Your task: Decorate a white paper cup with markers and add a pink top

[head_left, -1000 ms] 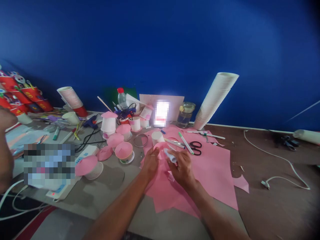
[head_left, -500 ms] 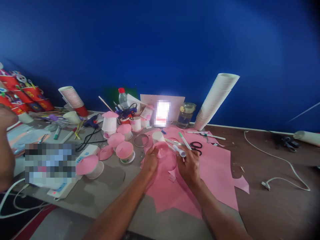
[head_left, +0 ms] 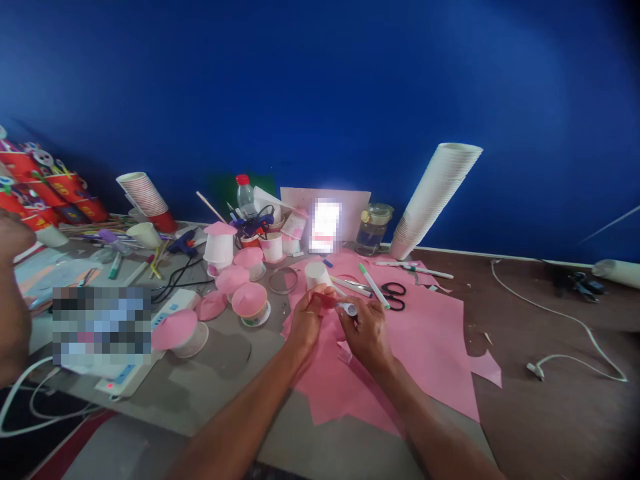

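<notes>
My left hand [head_left: 306, 320] is closed, pinching a curved piece of pink paper [head_left: 326, 303]. My right hand [head_left: 365, 330] is closed around a white glue stick [head_left: 349, 309], whose tip end is against or very near the paper; whether they touch I cannot tell. Just beyond my left hand stands an upturned white paper cup [head_left: 317, 272]. Black-handled scissors [head_left: 394, 297] and a green-capped marker [head_left: 373, 283] lie past my right hand. Beneath both hands spread pink paper sheets [head_left: 425, 347] on the grey table.
Left of my hands are several cups with pink cone tops [head_left: 249, 300], a tape ring [head_left: 283, 281] and a power strip [head_left: 150, 343]. Behind stand a glass jar [head_left: 373, 230], a lit phone [head_left: 325, 227] and a tall leaning cup stack [head_left: 435, 200]. Another person's arm [head_left: 13, 300] is at far left.
My right hand has moved left and the glue stick is now closer to my left hand. The pink paper has been turned and now shows narrower and darker between my hands.
</notes>
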Demonstrator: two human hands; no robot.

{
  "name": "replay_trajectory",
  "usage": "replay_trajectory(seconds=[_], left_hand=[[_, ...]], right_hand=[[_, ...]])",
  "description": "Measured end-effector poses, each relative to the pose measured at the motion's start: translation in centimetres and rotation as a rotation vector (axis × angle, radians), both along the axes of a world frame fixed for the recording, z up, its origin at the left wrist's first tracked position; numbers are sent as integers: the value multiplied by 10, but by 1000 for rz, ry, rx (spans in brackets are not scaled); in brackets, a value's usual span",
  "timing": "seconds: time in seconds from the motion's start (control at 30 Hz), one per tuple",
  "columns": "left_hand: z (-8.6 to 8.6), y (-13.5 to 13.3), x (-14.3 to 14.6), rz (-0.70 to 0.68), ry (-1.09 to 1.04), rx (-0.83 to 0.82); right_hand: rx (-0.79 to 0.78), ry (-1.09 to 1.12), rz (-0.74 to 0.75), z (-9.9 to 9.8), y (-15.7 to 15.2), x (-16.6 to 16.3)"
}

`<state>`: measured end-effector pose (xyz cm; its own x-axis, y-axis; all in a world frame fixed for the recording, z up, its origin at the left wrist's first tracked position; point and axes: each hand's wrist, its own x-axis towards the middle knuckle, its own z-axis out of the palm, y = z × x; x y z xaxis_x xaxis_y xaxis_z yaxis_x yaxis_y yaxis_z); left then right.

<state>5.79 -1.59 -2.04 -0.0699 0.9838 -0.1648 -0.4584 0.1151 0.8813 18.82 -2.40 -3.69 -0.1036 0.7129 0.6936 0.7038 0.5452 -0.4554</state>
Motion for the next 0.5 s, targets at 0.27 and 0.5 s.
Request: replay_trajectory(seconds=[0.27,0.5], left_hand=[[-5,-1,-7,104,180,-42],[-13,1,-2,68,88,-54]], right_hand=[[-3,230,-55,14,-7,6],[-89,106,94,5,-4,-7]])
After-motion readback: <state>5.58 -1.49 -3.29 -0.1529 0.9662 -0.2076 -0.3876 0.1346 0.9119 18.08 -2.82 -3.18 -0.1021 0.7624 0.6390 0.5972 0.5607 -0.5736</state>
